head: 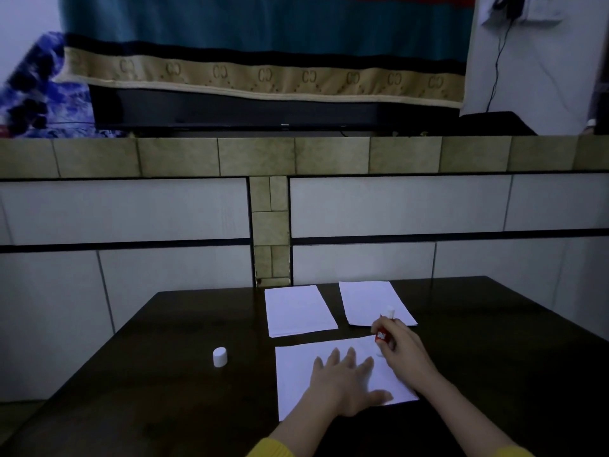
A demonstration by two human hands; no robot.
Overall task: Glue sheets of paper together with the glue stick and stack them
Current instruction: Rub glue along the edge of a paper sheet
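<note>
A white sheet of paper (296,374) lies near the front of the dark table (164,390). My left hand (342,384) rests flat on it with fingers spread. My right hand (402,351) grips a red glue stick (384,331) at the sheet's far right corner, the stick's white end pointing away from me. Two more white paper piles lie farther back: one at the centre (298,310), one to the right (372,301). The stick's white cap (219,356) stands alone on the table to the left.
Beyond the table's far edge is a tiled wall unit (263,209) with a ledge. On that ledge stand a black screen (263,110) draped with a teal cloth and a blue patterned fabric (36,94) at the left.
</note>
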